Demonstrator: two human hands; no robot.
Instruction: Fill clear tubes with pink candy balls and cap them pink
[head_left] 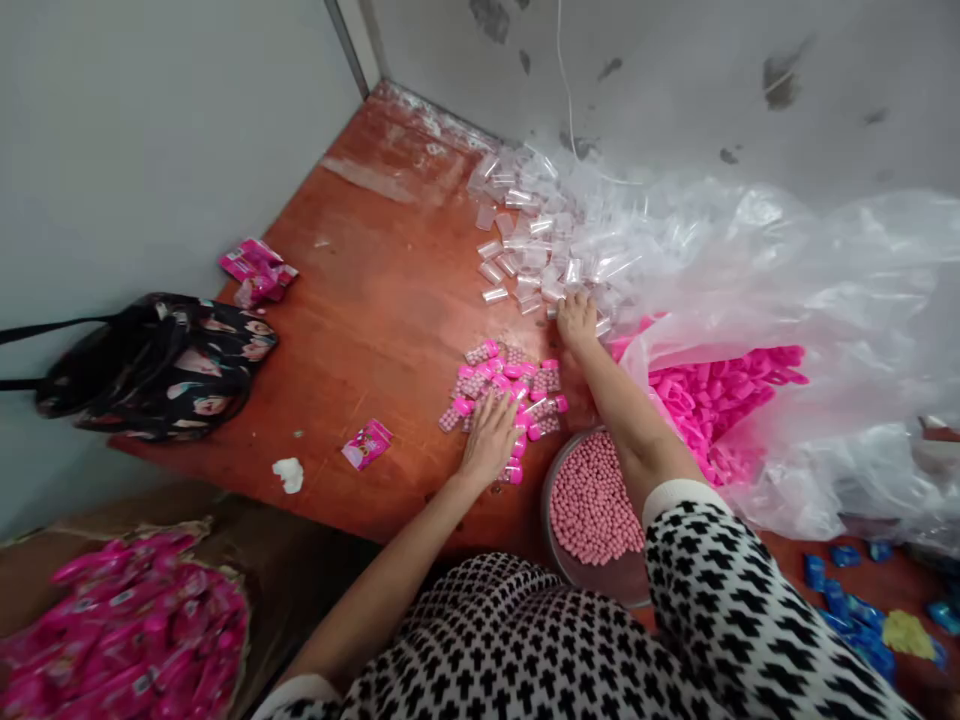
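My left hand (491,435) rests palm down, fingers stretched out, on a heap of small clear bottles with bright pink caps (551,380), filled with pink beads. Farther up the table, my right hand (577,318) touches the near edge of a spread of clear plastic tubes (529,280). Its fingers point away from me, slightly apart, and their tips are partly lost among the tubes. Under my right forearm stands a round bowl (551,545), holding pink bead-like candies (596,500). Beside that forearm, a clear plastic bag (847,420) lies open with bright pink plastic pieces (712,400) inside.
A pink printed packet (367,445) and a white scrap (288,475) lie left on the orange-red table (375,290). A black patterned bag (187,365) and pink packets (259,270) sit farther left. Pink packets fill a box (127,630) at lower left. Blue wrapped pieces (855,610) lie right.
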